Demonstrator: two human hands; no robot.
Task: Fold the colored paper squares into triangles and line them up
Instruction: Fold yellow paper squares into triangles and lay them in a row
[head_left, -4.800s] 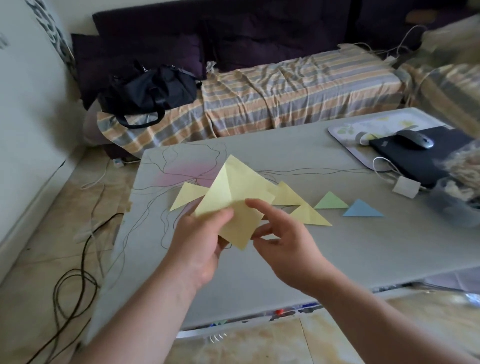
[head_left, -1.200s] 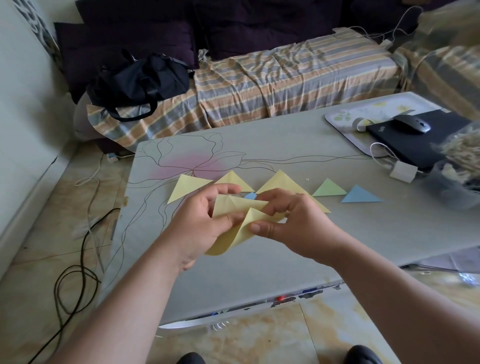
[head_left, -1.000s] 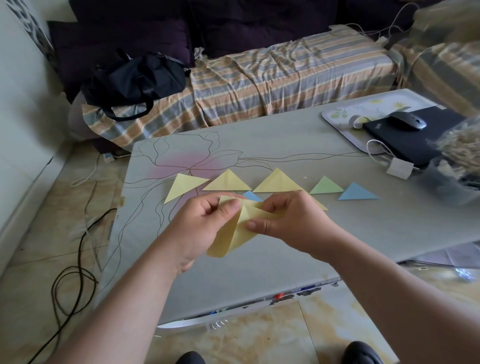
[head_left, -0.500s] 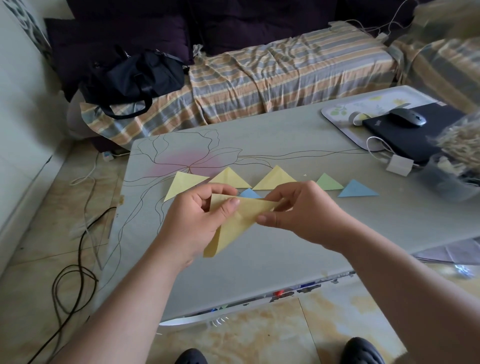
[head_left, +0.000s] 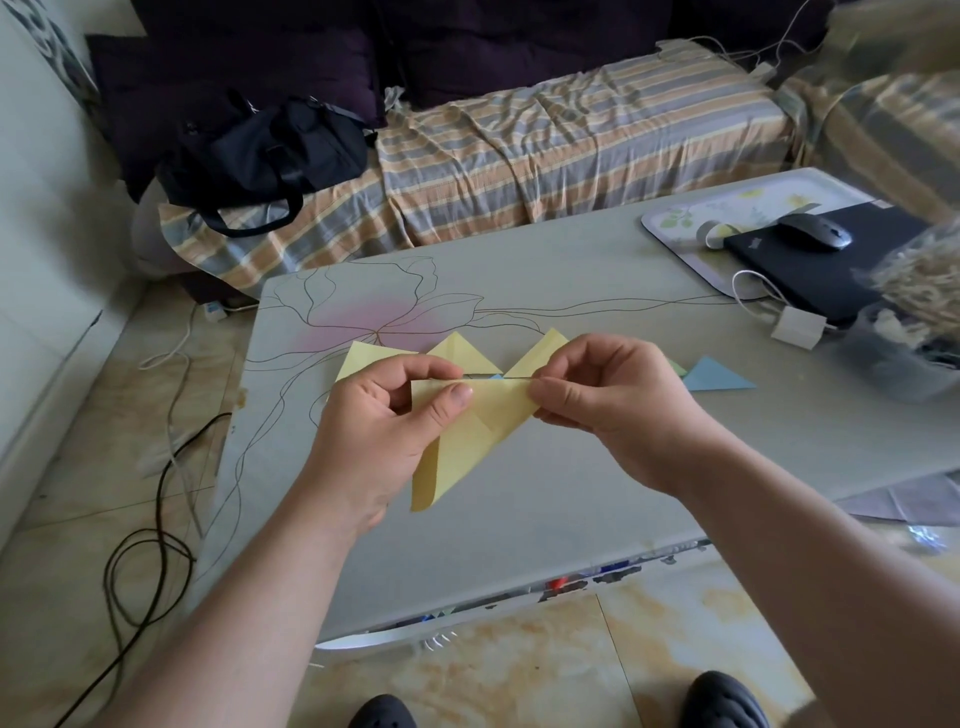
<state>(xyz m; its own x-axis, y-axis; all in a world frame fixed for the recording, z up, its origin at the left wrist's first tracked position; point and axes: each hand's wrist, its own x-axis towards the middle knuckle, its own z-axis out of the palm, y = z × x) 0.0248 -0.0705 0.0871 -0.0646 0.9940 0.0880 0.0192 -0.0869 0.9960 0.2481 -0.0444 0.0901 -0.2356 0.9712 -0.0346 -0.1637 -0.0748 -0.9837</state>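
My left hand (head_left: 384, 421) and right hand (head_left: 608, 395) now pinch the yellow paper (head_left: 467, 441) flat along its top fold, no longer bowed, just above the bench (head_left: 571, 483), so creasing is nearly finished.

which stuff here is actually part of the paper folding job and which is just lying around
Part of the job:
- yellow paper, pinched by left hand and right hand
- yellow triangles lined up on the table
- blue triangle

Lying about:
- computer mouse
- closed black laptop
- white charger
- black bag
- floor cables
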